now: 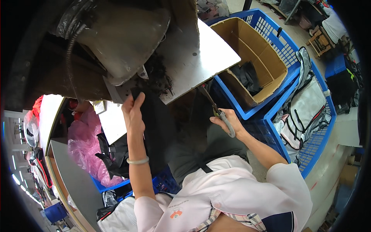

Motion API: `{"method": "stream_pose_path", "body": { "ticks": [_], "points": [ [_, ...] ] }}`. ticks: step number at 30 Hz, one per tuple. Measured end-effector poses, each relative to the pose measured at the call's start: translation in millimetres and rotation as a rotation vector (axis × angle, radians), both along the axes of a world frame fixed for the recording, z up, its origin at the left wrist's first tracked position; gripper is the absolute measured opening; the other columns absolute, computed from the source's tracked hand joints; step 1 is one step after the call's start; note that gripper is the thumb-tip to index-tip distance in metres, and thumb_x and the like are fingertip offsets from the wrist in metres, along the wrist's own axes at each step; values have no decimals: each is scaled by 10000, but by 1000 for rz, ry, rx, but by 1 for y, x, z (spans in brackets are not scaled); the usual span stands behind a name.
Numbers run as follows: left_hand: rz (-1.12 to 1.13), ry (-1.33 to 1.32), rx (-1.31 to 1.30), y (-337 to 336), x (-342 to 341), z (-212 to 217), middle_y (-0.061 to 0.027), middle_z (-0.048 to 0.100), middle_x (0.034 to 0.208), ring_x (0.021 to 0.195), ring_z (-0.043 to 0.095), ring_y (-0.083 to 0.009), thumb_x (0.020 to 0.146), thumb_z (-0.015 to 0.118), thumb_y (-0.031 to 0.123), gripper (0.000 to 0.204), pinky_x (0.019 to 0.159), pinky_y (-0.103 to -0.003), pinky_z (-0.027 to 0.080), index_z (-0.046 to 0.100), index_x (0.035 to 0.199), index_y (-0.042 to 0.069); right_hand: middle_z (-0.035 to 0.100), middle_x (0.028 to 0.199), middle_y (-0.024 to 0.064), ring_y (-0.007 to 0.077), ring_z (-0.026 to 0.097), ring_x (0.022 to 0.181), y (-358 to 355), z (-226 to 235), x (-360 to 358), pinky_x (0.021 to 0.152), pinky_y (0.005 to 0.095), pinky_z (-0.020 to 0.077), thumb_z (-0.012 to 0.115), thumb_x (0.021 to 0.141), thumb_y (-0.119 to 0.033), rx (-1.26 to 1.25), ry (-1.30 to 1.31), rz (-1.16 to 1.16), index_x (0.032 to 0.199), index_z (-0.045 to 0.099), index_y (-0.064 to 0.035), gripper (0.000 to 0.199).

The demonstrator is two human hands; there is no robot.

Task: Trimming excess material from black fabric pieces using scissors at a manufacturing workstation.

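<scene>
Black fabric (pixel 155 125) is pinched in the left hand (pixel 133 112), a grey-handled tool (pixel 224 118) gripped in the right hand (pixel 234 121).

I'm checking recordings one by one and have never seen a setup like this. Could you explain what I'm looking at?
There is no machine arm here: a person works with two bare hands. The single picture comes from a wide fisheye camera on the person's head, looking down, so straight edges bend and the rim goes dark. Picture left is the person's left.

The left hand grips black cloth near the table's edge. The right hand holds a scissors-like tool by its grey handle, its far end pointing toward the table.

On the white tabletop lies a heap of dark scraps. To the right, a cardboard box sits in a blue crate; to the left is pink plastic.
</scene>
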State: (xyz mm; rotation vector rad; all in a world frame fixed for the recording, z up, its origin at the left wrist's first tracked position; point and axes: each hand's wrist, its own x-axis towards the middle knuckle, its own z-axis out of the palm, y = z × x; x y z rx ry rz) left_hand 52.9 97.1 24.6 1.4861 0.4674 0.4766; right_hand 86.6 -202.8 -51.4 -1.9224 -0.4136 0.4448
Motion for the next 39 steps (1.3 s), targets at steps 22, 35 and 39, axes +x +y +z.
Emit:
{"method": "stream_pose_path", "body": {
  "ticks": [22, 35, 39],
  "points": [
    [-220, -6, -314, -63, -1, -19, -22, 644, 879, 777, 585, -95, 861, 611, 52, 123, 734, -227, 461, 620, 964, -14, 534, 899, 9, 64, 507, 763, 58, 28, -20, 661, 203, 430, 773, 729, -69, 437, 113, -77, 1021, 516, -56, 390],
    [-629, -114, 510, -124, -118, -26, -145, 619, 1135, 1175, 522, -306, 743, 657, -39, 369, 1043, -411, 329, 602, 1104, 10, 427, 559, 2, 110, 437, 525, 42, -43, -41, 465, 280, 359, 745, 627, -33, 325, 843, -158, 690, 467, -22, 285],
    [-99, 47, -421, -127, -104, -27, -61, 657, 876, 744, 622, -133, 821, 647, 38, 131, 710, -252, 512, 616, 936, -16, 439, 554, 92, 170, 456, 544, 29, -28, -43, 542, 334, 415, 810, 684, -252, 96, 139, -99, 732, 474, -9, 417]
  ]
}}
